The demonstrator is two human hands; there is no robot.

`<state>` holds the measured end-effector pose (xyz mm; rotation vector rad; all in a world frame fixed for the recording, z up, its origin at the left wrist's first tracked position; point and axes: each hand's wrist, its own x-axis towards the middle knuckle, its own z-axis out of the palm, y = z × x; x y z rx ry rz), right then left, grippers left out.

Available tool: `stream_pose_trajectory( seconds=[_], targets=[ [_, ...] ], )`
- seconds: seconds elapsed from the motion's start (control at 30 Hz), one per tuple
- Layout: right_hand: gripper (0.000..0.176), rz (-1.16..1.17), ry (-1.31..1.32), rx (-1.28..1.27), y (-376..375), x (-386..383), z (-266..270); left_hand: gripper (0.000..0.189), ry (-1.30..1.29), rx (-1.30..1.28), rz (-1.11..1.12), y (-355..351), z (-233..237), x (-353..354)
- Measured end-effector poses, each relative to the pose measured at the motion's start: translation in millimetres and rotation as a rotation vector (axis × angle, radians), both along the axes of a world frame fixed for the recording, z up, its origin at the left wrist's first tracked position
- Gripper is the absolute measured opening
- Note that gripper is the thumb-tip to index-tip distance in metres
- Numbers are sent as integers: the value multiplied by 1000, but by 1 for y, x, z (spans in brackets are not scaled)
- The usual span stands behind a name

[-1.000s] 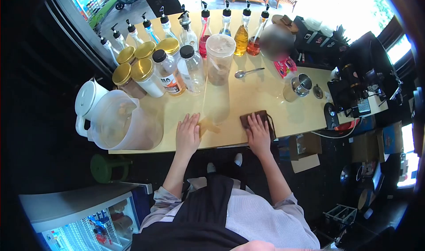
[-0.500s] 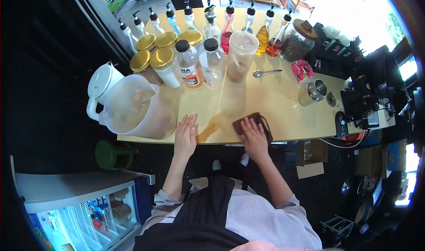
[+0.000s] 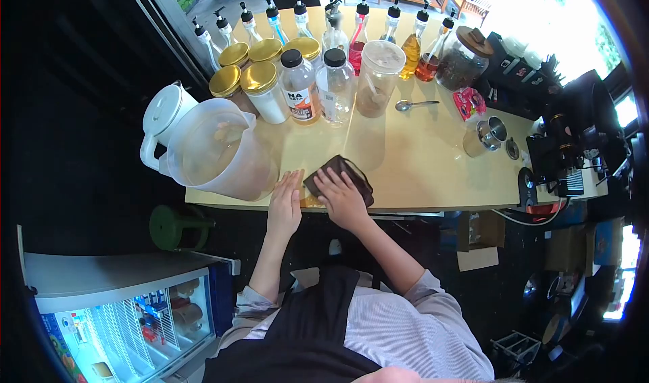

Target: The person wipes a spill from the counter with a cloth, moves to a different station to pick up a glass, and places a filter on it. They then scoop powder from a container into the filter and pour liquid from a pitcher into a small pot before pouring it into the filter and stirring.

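Note:
My right hand (image 3: 343, 197) presses flat, fingers spread, on a dark brown cloth (image 3: 359, 178) near the table's front edge. Part of a brownish wet patch (image 3: 311, 201) shows between the cloth and my left hand. My left hand (image 3: 286, 202) rests on the tabletop (image 3: 419, 173) with its fingers extended and nothing in it. To its left is a large translucent pitcher (image 3: 223, 160). Behind the cloth stand a labelled bottle (image 3: 300, 98), a clear black-capped bottle (image 3: 336, 92) and a tall lidded container (image 3: 378, 79).
Gold-lidded jars (image 3: 259, 79) and a white jug (image 3: 165, 112) stand at the left. Pump bottles line the back. A spoon (image 3: 416, 104), a pink packet (image 3: 468, 103), a metal cup (image 3: 490, 133) and a dark-filled jar (image 3: 463, 62) are at the right.
My right hand has slid left with the cloth, over much of the wet patch and close to my left hand. The whole view has shifted slightly.

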<state>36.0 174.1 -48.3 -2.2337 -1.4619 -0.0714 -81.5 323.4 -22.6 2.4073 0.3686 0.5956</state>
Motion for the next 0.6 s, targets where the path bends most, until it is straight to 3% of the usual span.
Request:
stream_pose_trajectory(
  seconds=[0.13, 0.23, 0.4, 0.6],
  targets=[
    [47, 50, 69, -14, -30, 1, 9, 41, -12, -14, -9, 3, 0, 1],
    [46, -54, 19, 6, -44, 21, 3, 40, -33, -29, 2, 5, 1, -1],
    [47, -143, -85, 17, -9, 37, -6, 40, -30, -30, -1, 4, 2, -4],
    [49, -8, -101, -1, 10, 9, -2, 40, -35, -21, 23, -1, 3, -7]
  ],
)
